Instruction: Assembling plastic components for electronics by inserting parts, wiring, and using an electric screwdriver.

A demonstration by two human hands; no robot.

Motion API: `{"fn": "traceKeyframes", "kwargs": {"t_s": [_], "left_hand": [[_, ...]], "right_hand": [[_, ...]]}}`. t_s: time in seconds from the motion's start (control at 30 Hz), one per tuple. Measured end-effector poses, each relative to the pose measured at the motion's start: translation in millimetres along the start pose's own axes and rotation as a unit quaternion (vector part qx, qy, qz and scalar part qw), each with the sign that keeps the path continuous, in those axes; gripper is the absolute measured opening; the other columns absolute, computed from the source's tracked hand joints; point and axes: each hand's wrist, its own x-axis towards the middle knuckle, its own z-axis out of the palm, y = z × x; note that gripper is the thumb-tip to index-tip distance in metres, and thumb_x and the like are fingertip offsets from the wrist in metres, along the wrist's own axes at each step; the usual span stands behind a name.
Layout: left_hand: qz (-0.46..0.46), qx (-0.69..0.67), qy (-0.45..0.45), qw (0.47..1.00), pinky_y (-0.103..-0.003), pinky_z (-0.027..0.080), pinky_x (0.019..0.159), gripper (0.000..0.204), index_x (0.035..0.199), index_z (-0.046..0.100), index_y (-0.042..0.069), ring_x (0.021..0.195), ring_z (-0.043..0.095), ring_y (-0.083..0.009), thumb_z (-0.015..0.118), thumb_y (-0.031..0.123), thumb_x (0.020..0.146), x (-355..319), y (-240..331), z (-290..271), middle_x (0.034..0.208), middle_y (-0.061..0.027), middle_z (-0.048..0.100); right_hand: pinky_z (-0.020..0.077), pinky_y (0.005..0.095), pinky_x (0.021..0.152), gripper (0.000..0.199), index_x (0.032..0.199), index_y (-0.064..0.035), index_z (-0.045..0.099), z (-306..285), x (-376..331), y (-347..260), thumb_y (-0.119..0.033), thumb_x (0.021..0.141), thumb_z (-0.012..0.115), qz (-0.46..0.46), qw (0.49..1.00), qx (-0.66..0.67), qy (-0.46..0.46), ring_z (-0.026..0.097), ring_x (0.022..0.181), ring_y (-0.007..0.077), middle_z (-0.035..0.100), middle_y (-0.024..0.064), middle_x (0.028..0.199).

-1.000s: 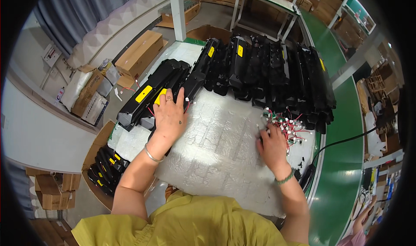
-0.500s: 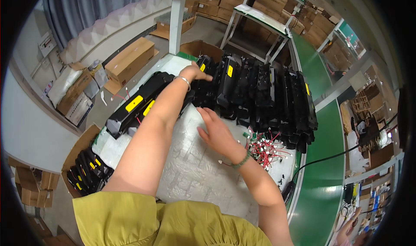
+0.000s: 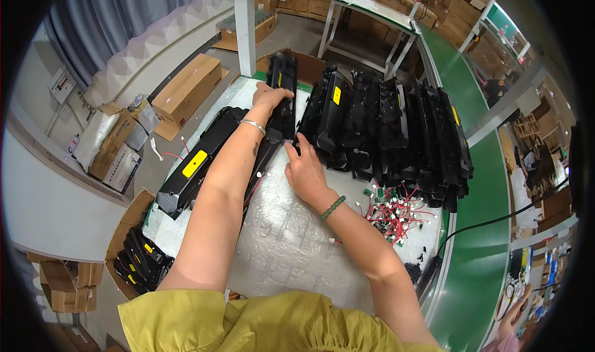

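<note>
My left hand point(image 3: 271, 96) is closed around a long black plastic unit point(image 3: 282, 73), which stands tilted up at the left end of the row and is slightly blurred. My right hand point(image 3: 306, 171) is just below that unit's lower end, its thumb and index finger apart and nothing visible in it. To the right, several similar black units point(image 3: 338, 113) stand packed side by side, some with yellow labels. Under my left forearm lie more black units point(image 3: 201, 156), partly hidden by the arm.
A wrapped whitish work surface point(image 3: 279, 228) lies before me. Red wires point(image 3: 396, 218) with white connectors and small green boards are heaped at its right. An open carton point(image 3: 127, 225) at left holds more black units. A green conveyor point(image 3: 477, 222) runs along the right, with a black cable.
My left hand has drawn one black unit away from the row and raised it, leaving a gap. My right hand has moved up toward its lower end. The view has shifted slightly.
</note>
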Motion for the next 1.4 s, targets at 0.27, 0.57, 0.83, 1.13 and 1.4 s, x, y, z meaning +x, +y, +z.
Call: {"fn": "traceKeyframes", "kwargs": {"t_s": [0.27, 0.57, 0.83, 1.13, 1.4], "left_hand": [[0.040, -0.375, -0.001, 0.926, -0.036, 0.052, 0.081, 0.074, 0.120, 0.045, -0.004, 0.089, 0.064, -0.0250, 0.083, 0.022, 0.062, -3, 2, -15, 0.107, -0.0173, 0.061], [-0.107, -0.492, -0.322, 0.802, -0.036, 0.054, 0.072, 0.021, 0.090, 0.066, 0.008, 0.073, 0.065, -0.0226, 0.071, 0.023, 0.076, -23, 20, -49, 0.083, -0.0062, 0.067], [0.002, -0.480, -0.385, 0.789, -0.030, 0.056, 0.065, 0.034, 0.095, 0.063, 0.001, 0.071, 0.066, -0.0223, 0.064, 0.033, 0.083, -87, 70, -96, 0.089, -0.0154, 0.066], [-0.061, -0.387, -0.673, 0.628, -0.032, 0.054, 0.071, 0.083, 0.133, 0.043, -0.001, 0.075, 0.064, -0.0268, 0.061, 0.036, 0.062, -252, 20, -81, 0.118, -0.0252, 0.056], [-0.157, -0.221, -0.638, 0.721, -0.028, 0.048, 0.079, 0.065, 0.131, 0.046, 0.005, 0.089, 0.061, -0.0186, 0.052, 0.039, 0.077, -311, -71, -86, 0.113, -0.0140, 0.060]], "right_hand": [[0.0521, 0.0368, 0.073, 0.034, 0.102, 0.0007, 0.055, -6, 12, 2, 0.002, 0.068, 0.060, 0.021, 0.995, 0.049, 0.080, 0.058, 0.084, 0.0321, 0.051, 0.0170, 0.109], [0.0471, 0.0238, 0.046, 0.041, 0.113, -0.0014, 0.053, -35, -1, -43, 0.001, 0.073, 0.059, 0.253, 0.783, 0.568, 0.033, 0.056, 0.069, 0.0115, 0.052, 0.0080, 0.101], [0.0456, 0.0282, 0.051, 0.041, 0.109, -0.0018, 0.058, -114, -58, -65, 0.002, 0.068, 0.060, 0.021, 0.970, 0.207, 0.122, 0.056, 0.066, 0.0200, 0.051, 0.0116, 0.087], [0.0511, 0.0327, 0.053, 0.059, 0.126, -0.0007, 0.047, -168, -132, -144, -0.014, 0.073, 0.070, 0.076, 0.995, 0.062, 0.016, 0.058, 0.066, 0.0231, 0.050, 0.0106, 0.095], [0.0459, 0.0315, 0.063, 0.038, 0.101, -0.0002, 0.063, -193, -165, -113, -0.009, 0.064, 0.067, -0.108, 0.979, -0.023, 0.174, 0.055, 0.076, 0.0231, 0.058, 0.0102, 0.101]]}}
